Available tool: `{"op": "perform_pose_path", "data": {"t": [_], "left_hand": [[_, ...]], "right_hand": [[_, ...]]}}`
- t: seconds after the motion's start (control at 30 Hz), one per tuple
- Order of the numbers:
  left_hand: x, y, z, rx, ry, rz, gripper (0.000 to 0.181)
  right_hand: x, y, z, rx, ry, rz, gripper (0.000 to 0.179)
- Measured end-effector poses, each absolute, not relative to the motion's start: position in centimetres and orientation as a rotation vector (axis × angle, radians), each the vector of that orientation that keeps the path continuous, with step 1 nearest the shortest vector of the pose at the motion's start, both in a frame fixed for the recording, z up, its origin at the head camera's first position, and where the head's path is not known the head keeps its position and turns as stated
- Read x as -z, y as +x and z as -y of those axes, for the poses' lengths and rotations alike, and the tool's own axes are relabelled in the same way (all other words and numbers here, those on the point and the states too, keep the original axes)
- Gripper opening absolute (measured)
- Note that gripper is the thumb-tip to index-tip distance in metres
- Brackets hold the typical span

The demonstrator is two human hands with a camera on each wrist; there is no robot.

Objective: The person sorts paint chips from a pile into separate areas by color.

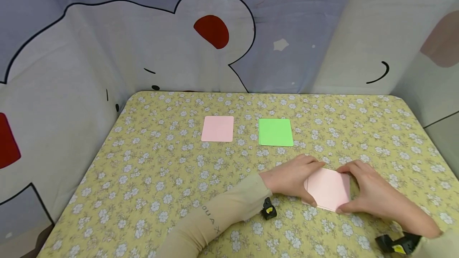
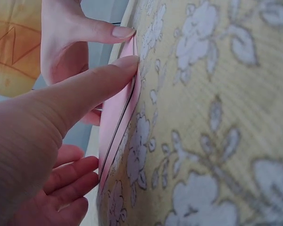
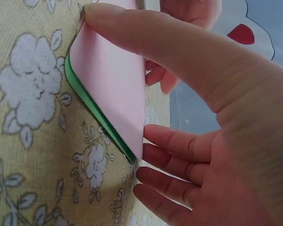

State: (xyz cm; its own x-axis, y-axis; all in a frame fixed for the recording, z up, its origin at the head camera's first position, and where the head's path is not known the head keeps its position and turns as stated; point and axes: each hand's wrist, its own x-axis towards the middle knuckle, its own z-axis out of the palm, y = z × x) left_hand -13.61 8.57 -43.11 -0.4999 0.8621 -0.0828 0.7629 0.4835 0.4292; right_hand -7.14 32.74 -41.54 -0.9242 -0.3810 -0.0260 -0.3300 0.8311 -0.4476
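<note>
The pink-topped card stack [image 1: 328, 190] looks light, stiffish, apt to slip, best taken by opposite edges. Left hand [image 1: 291, 176] and right hand [image 1: 373, 190] grip its sides, thumbs opposite fingers, on the floral tablecloth [image 1: 157, 182], green cards [image 1: 275, 132] beyond

Yellow flower-patterned table [image 1: 118, 194], pink-topped, green-bottomed card stack [image 1: 328, 188] lying between left hand [image 1: 292, 176] and right hand [image 1: 373, 190], green card [image 1: 275, 132] beyond the left hand, pink card [image 1: 217, 129] farther out to that hand's left

Cartoon curtains [image 1: 294, 23] and floral tablecloth [image 1: 154, 166] suggest a home.
</note>
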Motion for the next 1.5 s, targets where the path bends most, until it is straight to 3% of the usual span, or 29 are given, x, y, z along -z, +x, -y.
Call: {"op": "perform_pose_path", "data": {"t": [0.33, 1.5], "left_hand": [[43.1, -13.6, -8.5, -0.527, 1.374, -2.425, 0.106], [43.1, -14.2, -7.2, -0.617, 1.4, -2.43, 0.115]], "right_hand": [[41.4, -6.9, -32.5, 0.62, -0.553, -2.882, 0.108], [40.2, -7.1, -32.1, 0.649, -0.58, -2.918, 0.104]]}}
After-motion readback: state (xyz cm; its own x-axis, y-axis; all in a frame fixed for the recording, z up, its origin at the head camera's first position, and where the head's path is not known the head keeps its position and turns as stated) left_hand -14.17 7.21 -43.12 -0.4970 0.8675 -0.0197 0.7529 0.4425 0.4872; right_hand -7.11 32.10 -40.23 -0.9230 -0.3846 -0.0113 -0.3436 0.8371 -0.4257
